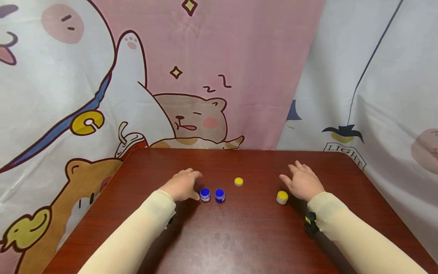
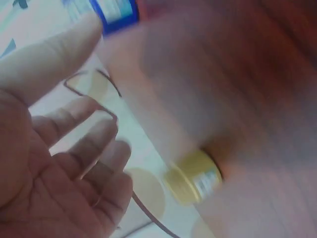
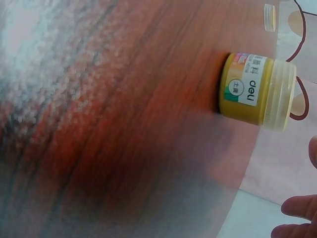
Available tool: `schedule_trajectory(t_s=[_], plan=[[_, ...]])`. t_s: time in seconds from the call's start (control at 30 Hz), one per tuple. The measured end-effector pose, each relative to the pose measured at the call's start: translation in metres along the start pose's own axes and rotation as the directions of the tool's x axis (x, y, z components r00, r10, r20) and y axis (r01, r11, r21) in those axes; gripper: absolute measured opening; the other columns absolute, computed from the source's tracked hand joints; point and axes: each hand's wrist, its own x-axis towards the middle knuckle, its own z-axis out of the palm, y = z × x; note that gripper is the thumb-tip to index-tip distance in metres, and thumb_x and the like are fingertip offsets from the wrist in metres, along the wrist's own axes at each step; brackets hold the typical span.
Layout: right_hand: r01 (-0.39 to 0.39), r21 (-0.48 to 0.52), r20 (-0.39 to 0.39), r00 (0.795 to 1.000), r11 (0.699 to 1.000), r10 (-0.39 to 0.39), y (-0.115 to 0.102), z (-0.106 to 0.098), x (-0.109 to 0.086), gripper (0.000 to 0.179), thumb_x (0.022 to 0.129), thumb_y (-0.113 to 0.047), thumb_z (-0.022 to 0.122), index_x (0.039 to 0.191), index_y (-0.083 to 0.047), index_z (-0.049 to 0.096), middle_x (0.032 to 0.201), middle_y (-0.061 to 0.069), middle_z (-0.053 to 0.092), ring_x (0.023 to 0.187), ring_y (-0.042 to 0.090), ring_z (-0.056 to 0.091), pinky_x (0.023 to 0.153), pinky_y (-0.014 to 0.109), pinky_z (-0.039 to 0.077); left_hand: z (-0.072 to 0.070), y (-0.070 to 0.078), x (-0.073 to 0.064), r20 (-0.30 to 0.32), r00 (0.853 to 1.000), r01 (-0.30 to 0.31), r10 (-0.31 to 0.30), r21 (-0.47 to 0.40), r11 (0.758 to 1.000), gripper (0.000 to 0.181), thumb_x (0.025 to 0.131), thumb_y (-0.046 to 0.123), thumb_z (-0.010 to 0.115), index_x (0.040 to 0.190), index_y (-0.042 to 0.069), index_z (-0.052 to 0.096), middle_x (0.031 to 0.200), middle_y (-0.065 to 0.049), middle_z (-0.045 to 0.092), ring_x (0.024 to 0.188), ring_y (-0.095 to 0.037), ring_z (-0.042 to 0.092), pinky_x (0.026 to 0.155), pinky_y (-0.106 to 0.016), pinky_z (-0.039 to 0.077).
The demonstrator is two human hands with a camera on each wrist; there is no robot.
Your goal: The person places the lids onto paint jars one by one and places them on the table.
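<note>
Two small blue paint jars (image 1: pixel 220 196) stand side by side left of the table's middle. My left hand (image 1: pixel 183 185) is beside the left one, its thumb close to that blue jar (image 2: pixel 117 15) and its fingers loosely bent around nothing. Toward the right is a yellow paint jar (image 3: pixel 247 89) with a printed label and pale lid, upright on the table. Relaxed fingers spread, my right hand (image 1: pixel 302 182) hovers just right of this jar, holding nothing. Between the pairs, farther back, lies a low round yellow piece (image 1: pixel 238 182).
The dark red wooden table (image 1: pixel 226 239) has its far edge against a curtain (image 1: pixel 260 76) printed with cartoon animals. More of the curtain hangs along both sides. Each wrist carries a strapped camera, the right one (image 1: pixel 310 222) visible below the sleeve.
</note>
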Motion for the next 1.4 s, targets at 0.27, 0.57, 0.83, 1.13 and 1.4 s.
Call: schedule_trajectory(t_s=[0.27, 0.57, 0.83, 1.13, 1.4], plan=[[0.028, 0.019, -0.021, 0.999, 0.999, -0.028, -0.009, 0.002, 0.000, 0.070, 0.107, -0.042, 0.054, 0.149, 0.013, 0.047, 0.158, 0.039, 0.038, 0.151, 0.055, 0.030, 0.126, 0.064, 0.020, -0.004, -0.040, 0.006, -0.024, 0.985, 0.171, -0.170, 0.064, 0.983, 0.073, 0.085, 0.029, 0.088, 0.147, 0.006, 0.057, 0.144, -0.022, 0.057, 0.131, -0.044, 0.056, 0.110, -0.062, 0.046], [0.067, 0.059, -0.041, 0.997, 0.996, -0.064, -0.033, 0.003, -0.003, 0.068, 0.106, -0.042, 0.056, 0.149, 0.011, 0.049, 0.158, 0.036, 0.042, 0.153, 0.052, 0.031, 0.127, 0.063, 0.020, 0.000, -0.059, 0.015, -0.006, 0.984, 0.179, -0.179, 0.081, 0.981, 0.042, 0.090, 0.022, 0.082, 0.124, 0.001, 0.069, 0.113, -0.016, 0.071, 0.097, -0.027, 0.066, 0.097, -0.049, 0.057], [0.125, 0.099, -0.006, 0.992, 0.987, -0.125, -0.072, -0.005, -0.003, 0.059, 0.103, -0.032, 0.066, 0.149, 0.002, 0.053, 0.152, 0.025, 0.055, 0.144, 0.046, 0.048, 0.119, 0.062, 0.038, -0.010, -0.061, 0.019, -0.022, 0.990, 0.138, -0.136, 0.119, 0.983, 0.016, 0.090, 0.014, 0.076, 0.101, 0.003, 0.075, 0.097, -0.011, 0.073, 0.079, -0.025, 0.060, 0.084, -0.044, 0.056], [0.269, -0.035, 0.109, 0.958, 0.963, -0.264, -0.115, 0.012, 0.029, 0.055, 0.099, -0.024, 0.073, 0.146, 0.000, 0.058, 0.144, 0.020, 0.063, 0.134, 0.038, 0.060, 0.112, 0.051, 0.049, -0.014, -0.057, 0.021, -0.048, 0.987, 0.159, -0.155, 0.089, 0.983, 0.007, 0.084, 0.007, 0.077, 0.091, 0.007, 0.077, 0.090, -0.007, 0.073, 0.076, -0.025, 0.059, 0.076, -0.040, 0.054], [0.253, -0.084, 0.191, 0.953, 0.964, -0.234, -0.126, 0.047, 0.059, 0.055, 0.099, -0.027, 0.073, 0.150, -0.013, 0.058, 0.127, 0.014, 0.068, 0.116, 0.029, 0.066, 0.099, 0.046, 0.058, 0.003, -0.052, 0.023, -0.042, 0.983, 0.182, -0.179, 0.079, 0.980, 0.005, 0.083, 0.006, 0.076, 0.081, 0.009, 0.074, 0.082, -0.005, 0.070, 0.072, -0.024, 0.056, 0.070, -0.038, 0.050]])
